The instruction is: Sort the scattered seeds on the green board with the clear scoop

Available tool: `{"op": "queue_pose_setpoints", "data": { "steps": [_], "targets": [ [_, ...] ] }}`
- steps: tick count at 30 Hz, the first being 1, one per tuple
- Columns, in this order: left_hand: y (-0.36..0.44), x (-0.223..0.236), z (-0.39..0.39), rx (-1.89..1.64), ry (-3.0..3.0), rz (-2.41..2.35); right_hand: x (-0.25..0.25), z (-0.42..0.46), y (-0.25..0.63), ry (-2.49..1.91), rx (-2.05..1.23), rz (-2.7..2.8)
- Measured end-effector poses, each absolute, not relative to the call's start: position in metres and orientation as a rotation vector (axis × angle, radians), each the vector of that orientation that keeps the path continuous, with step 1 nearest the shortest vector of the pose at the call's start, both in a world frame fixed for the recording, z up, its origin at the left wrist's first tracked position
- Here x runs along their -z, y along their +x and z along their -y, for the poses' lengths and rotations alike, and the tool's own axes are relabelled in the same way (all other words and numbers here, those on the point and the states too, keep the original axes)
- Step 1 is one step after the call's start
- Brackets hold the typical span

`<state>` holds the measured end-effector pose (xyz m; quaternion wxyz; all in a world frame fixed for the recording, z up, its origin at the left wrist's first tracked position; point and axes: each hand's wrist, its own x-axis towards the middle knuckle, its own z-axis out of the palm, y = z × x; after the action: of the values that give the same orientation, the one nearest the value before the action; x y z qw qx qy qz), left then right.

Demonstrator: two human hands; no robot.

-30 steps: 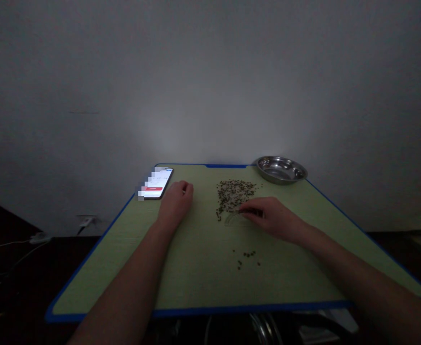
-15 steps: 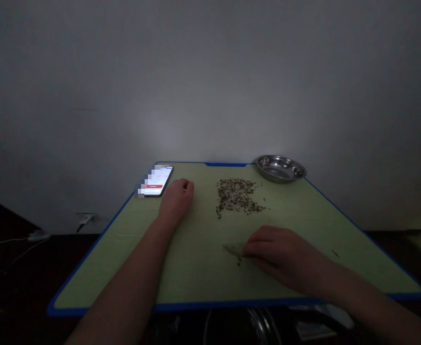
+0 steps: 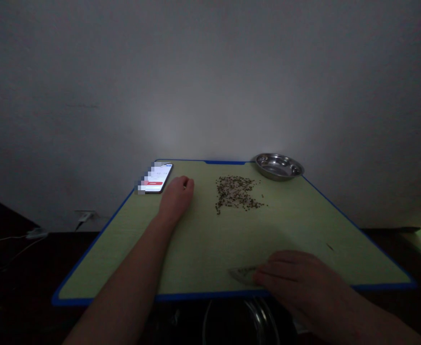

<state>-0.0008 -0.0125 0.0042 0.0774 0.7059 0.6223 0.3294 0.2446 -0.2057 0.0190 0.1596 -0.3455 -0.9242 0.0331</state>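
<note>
My right hand [image 3: 297, 282] is closed on a flat, pale, see-through piece [image 3: 239, 275] with a pointed end, near the table's front edge. A few dark specks show at or under this piece; its other end is hidden in my fingers. My left hand [image 3: 177, 194] rests on the table with curled fingers, just right of a phone [image 3: 157, 179]. The inside of this fist is hidden, and I see nothing sticking out. Many small dark grains [image 3: 235, 191] lie spread in a loose patch beyond and between my hands.
A shallow steel bowl [image 3: 278, 167] stands at the table's back right corner. The pale green table [image 3: 203, 249] has a blue rim and stands against a grey wall. A small thin brown bit [image 3: 330, 247] lies on the right. Below the front edge shows a round, shiny-rimmed object [image 3: 255, 321].
My right hand has moved toward the front edge and slightly right, bringing the pale piece along. My left hand and the patch of grains stay put. The view has shifted slightly.
</note>
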Motion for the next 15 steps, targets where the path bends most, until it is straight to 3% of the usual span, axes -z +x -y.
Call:
{"op": "queue_pose_setpoints", "data": {
  "steps": [6,15],
  "targets": [
    [-0.001,-0.003,0.012,-0.987,2.114,-1.871,-0.02,0.219,0.244,-0.921,-0.021,2.611],
    [-0.001,-0.003,0.012,-0.981,2.12,-1.876,-0.029,0.218,0.243,-1.08,-0.295,2.611]
  ]
}}
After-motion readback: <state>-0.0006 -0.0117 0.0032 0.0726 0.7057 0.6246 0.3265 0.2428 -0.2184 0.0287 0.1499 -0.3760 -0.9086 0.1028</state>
